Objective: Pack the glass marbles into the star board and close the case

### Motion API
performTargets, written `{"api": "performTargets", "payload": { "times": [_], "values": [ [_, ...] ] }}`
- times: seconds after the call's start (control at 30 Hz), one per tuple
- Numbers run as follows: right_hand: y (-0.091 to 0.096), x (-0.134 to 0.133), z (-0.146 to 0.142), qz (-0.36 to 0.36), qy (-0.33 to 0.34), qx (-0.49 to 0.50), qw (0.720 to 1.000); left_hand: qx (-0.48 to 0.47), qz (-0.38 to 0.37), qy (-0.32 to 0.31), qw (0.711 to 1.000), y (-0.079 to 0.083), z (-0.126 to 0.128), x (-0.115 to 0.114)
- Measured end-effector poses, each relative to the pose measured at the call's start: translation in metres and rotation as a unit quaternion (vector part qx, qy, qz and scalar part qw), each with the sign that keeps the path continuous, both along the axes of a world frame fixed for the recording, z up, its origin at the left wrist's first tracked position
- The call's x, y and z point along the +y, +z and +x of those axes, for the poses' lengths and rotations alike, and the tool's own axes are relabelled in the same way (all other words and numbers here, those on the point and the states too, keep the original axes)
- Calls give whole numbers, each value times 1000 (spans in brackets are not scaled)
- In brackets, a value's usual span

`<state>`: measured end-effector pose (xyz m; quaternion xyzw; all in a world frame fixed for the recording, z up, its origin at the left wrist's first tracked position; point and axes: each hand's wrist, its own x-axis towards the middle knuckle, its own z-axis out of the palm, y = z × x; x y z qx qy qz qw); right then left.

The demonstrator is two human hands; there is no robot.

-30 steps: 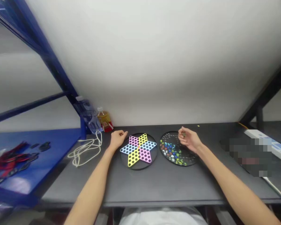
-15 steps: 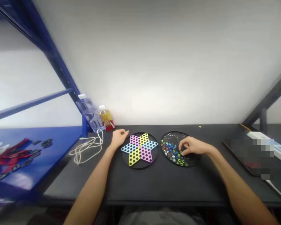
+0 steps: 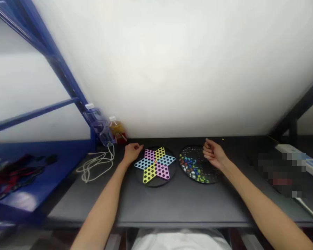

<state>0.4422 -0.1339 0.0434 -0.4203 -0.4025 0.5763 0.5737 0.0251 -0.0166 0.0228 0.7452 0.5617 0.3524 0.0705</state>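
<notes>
1. The left hand (image 3: 131, 153) is loosely curled and holds nothing, just beside the star board (image 3: 155, 166).
2. The right hand (image 3: 214, 155) has its fingers pinched above the tray (image 3: 191, 150); I can't tell if they hold anything.
3. A bump could spill the marbles (image 3: 190, 165).

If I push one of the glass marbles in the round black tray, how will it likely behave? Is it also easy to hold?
The glass marbles will probably roll at a light push, since they look round and smooth. Their shiny surfaces suggest they may feel slippery between fingers. The small hollows of the round black tray may hold one back, though a hard push could likely send it out.
</notes>
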Motion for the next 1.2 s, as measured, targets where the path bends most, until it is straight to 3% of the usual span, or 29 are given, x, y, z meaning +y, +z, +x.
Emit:
{"api": "performTargets", "payload": {
  "times": [0.07, 0.13, 0.2, 0.27, 0.33, 0.57, 0.63, 0.7, 0.77, 0.87, 0.93, 1.0, 1.07, 1.2],
  "values": [
    [1, -7, -4, 1, -38, -100, 994, -1, -4, -4, 1000, 0, 0, 1],
    [4, -19, -7, 19, -40, -263, 964, -2, -6, -9, 1000, -1, -1, 2],
    [8, -34, -8, 53, 16, -433, 900, -1, -5, -12, 1000, -1, -1, 2],
    [11, -49, -8, 77, 75, -532, 840, 1, -6, -11, 1000, -1, 0, 3],
    [12, -60, -8, 88, 106, -562, 815, 4, -7, -11, 1000, -1, 0, 3],
    [9, -68, -11, 82, 143, -591, 789, 7, -13, -14, 1000, 0, 1, 3],
    [11, -67, -12, 80, 154, -584, 793, 7, -12, -16, 1000, 0, 0, 3],
    [13, -66, -12, 79, 152, -557, 813, 6, -11, -16, 1000, 0, 0, 3],
    [12, -65, -9, 57, 131, -489, 860, 5, -11, -17, 1000, -1, 0, 3],
    [10, -60, -1, 7, 67, -288, 955, 7, -10, -19, 1000, -2, 0, 4],
    [9, -55, 4, -5, 35, -144, 989, 10, -10, -18, 1000, -2, -1, 4],
    [10, -48, 7, -9, 29, -56, 998, 8, -10, -18, 1000, -3, -1, 5],
    [10, -41, 6, -23, 32, -29, 999, 6, -11, -19, 1000, -3, -1, 6],
    [4, -36, -1, -45, 17, -131, 990, 7, -13, -16, 1000, -4, -2, 7]
  ]
}}
